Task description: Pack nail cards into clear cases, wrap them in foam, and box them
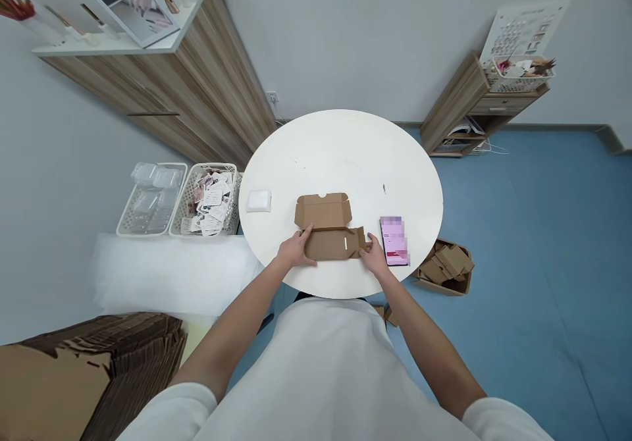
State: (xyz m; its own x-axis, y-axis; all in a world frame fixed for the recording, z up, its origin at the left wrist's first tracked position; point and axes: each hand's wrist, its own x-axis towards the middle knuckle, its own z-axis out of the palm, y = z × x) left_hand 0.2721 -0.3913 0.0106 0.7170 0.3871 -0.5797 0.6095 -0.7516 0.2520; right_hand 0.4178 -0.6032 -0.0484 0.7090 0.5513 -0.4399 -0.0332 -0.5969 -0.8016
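A flat brown cardboard mailer box (328, 227) lies partly folded near the front edge of the round white table (340, 151). Its lid flap points away from me. My left hand (296, 250) grips the box's left end, fingers bent over the cardboard. My right hand (374, 255) pinches the small side flap at the box's right end. A pink phone (394, 240) lies just right of my right hand. A small white pad (259, 201) sits on the table to the left.
Two white baskets (178, 199) stand on a low surface at left, one with clear packs, one with printed cards. A stack of flat cardboard (93, 368) lies at lower left. A box of folded cartons (444, 266) sits on the blue floor at right.
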